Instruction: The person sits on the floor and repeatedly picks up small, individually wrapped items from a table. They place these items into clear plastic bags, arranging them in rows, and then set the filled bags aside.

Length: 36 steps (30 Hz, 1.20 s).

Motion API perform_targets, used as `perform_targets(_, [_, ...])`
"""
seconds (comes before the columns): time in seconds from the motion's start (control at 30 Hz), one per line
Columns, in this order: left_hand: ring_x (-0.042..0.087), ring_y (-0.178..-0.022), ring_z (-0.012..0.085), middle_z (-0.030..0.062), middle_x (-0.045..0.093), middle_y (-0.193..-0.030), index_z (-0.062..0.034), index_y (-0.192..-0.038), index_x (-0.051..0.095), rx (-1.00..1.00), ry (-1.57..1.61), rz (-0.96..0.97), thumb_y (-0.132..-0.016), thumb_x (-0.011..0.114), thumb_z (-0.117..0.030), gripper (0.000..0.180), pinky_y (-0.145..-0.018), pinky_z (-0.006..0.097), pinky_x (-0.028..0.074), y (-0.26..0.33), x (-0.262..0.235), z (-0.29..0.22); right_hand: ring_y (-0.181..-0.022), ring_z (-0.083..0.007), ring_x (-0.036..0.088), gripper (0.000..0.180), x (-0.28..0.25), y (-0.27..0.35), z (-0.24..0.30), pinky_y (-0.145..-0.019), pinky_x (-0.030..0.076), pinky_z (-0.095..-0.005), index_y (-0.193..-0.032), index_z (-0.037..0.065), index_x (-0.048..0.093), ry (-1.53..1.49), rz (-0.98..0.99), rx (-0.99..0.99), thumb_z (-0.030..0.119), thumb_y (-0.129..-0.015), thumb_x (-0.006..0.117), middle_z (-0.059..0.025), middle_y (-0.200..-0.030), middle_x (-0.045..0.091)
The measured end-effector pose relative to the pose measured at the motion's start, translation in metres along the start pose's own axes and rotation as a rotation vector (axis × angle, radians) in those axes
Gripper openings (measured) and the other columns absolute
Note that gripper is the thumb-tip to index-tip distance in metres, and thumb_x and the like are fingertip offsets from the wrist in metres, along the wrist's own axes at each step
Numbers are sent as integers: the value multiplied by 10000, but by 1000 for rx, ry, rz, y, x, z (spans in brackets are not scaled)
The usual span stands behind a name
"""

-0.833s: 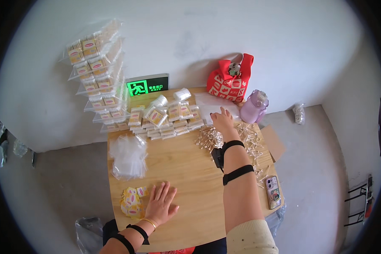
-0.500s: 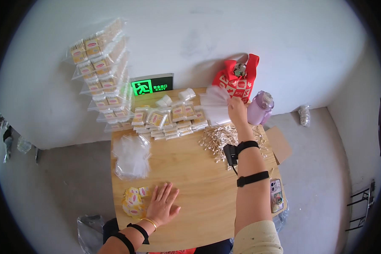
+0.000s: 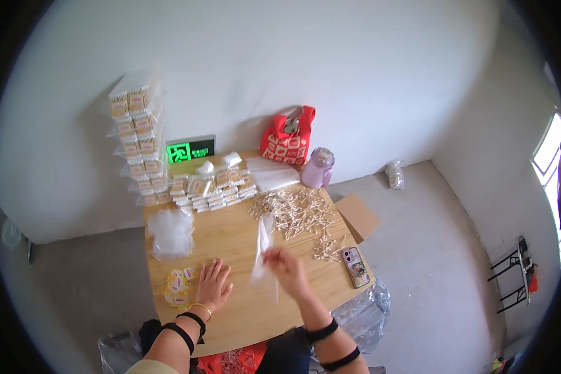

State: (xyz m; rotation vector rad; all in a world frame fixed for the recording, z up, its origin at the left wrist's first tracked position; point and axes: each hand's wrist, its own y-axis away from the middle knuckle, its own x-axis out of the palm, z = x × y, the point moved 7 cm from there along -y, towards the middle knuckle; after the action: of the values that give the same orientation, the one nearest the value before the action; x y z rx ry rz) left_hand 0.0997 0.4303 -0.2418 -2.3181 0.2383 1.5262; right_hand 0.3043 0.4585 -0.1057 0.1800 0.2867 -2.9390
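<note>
My left hand (image 3: pixel 214 287) lies flat on the wooden table (image 3: pixel 230 330), fingers spread, just right of a small heap of yellow-and-white paper labels (image 3: pixel 178 288). Pinched in my right hand (image 3: pixel 288 272) is a thin clear plastic bag (image 3: pixel 262 249), hanging over the middle of the table and slightly blurred. Loose cotton swabs (image 3: pixel 296 209) are heaped beyond that hand. A stack of larger clear bags (image 3: pixel 274 174) lies flat at the back edge, and a pile of small clear bags (image 3: pixel 171 234) sits on the left.
Packed swab packets (image 3: pixel 215 190) are piled at the back left, beside a tall stack of bagged packets (image 3: pixel 137 140). Along the back stand a green exit sign (image 3: pixel 191 149), a red bag (image 3: pixel 288 140) and a purple bottle (image 3: pixel 318 168). A phone (image 3: pixel 356 268) lies at the right edge.
My right hand has come back from the stack of bags at the rear to the table's middle, bringing a clear bag. My left hand stays flat by the labels. The view has shifted.
</note>
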Motion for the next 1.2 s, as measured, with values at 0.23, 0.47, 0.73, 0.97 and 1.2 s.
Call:
perform_targets(0.23, [557,-1219,256,144,554,-1350,-19,-1296,540,-386,1555,213,-1054,355,-484,556,-1031,437,434,58,-17,-43,-964,-100,604,125,10,128,-9,-891,489,-258,-1089,14,620,-363,-57,195,10,-971,579,-20,-1016,632])
perform_targets(0.47, [581,-1160,193,85,595,-1262,-43,-1371,441,-478,1272,453,-972,520,-575,670,-936,369,494,135,-29,-59,-981,-96,590,151,24,174,28,-913,471,-252,-1117,25,614,-363,-62,139,13,-973,571,-12,-1050,626])
perform_targets(0.73, [591,-1094,220,127,581,-1210,-9,-1271,480,-373,1691,478,-917,633,-554,668,-980,397,478,159,-58,-107,-997,-84,570,178,56,214,68,-942,464,-252,-1156,31,616,-571,48,126,37,-988,558,3,-1086,607])
perform_targets(0.97, [682,-815,177,70,698,-872,-23,-1009,679,-402,1639,286,-965,646,-231,215,-808,326,557,193,-108,-92,-984,-79,573,155,33,234,70,-905,473,-241,-1111,29,625,-431,-70,67,11,-966,572,10,-1052,613])
perform_targets(1.2, [698,-782,165,83,720,-878,-11,-964,688,-331,1461,308,-962,651,-181,174,-735,284,561,216,-146,-90,-977,-251,613,174,40,252,90,-850,508,-364,-1036,65,669,684,-360,-308,105,-869,696,-128,-1027,638])
